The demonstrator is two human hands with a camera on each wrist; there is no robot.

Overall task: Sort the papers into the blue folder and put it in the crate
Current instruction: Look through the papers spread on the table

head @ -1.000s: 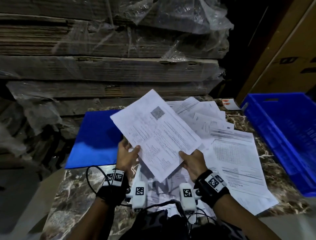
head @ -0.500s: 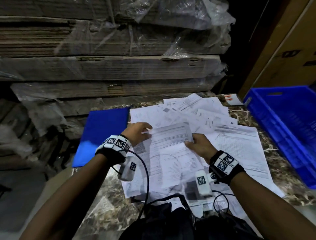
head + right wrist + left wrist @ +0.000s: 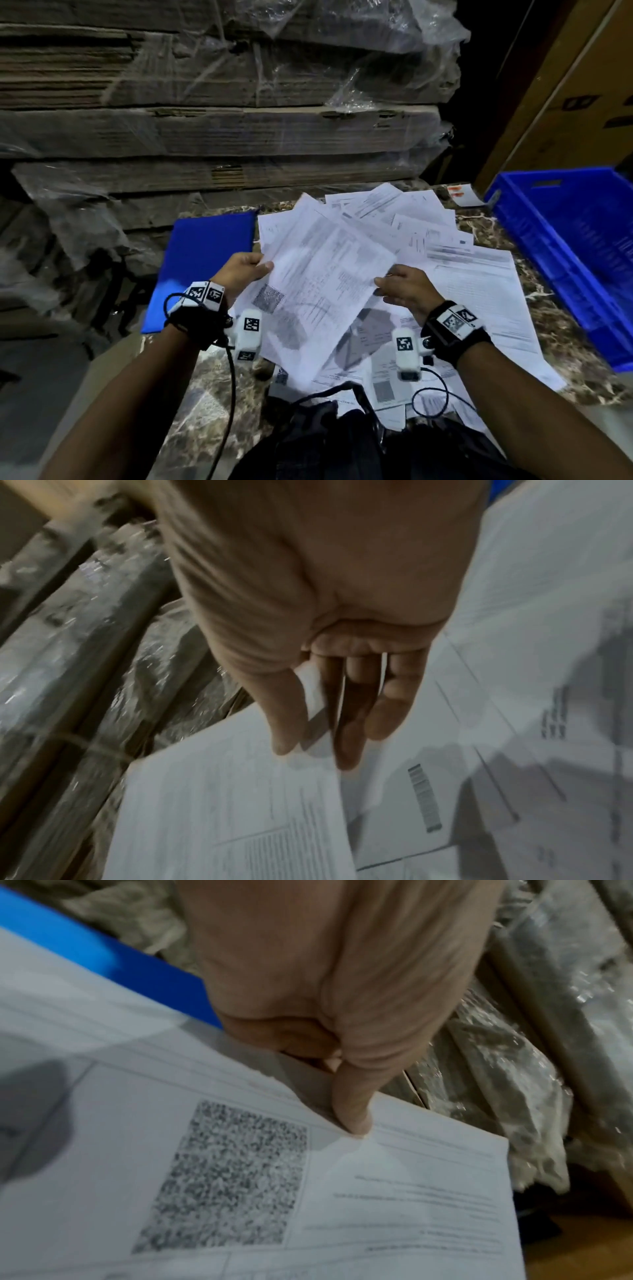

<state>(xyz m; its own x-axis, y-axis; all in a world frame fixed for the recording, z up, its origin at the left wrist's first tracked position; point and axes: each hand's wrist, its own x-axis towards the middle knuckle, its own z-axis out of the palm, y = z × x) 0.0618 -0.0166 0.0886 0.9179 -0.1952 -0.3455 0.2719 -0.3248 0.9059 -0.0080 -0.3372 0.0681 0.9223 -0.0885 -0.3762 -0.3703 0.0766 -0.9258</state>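
Papers (image 3: 455,270) lie fanned in a loose overlapping heap across the marble-patterned surface (image 3: 191,431), covering most of its middle and right. Behind it rises a stack of flattened cardboard (image 3: 219,133) wrapped in clear plastic. At the right edge sits the blue crate (image 3: 565,260), just beside the heap. The blue folder (image 3: 202,267) lies closed and flat at the left of the heap, its right edge touching the nearest sheets. One printed sheet (image 3: 325,284) with a square code block is raised above the heap, tilted. The left hand (image 3: 245,274) pinches its left edge, thumb on top. The right hand (image 3: 407,287) pinches its right edge between thumb and fingers (image 3: 346,723).
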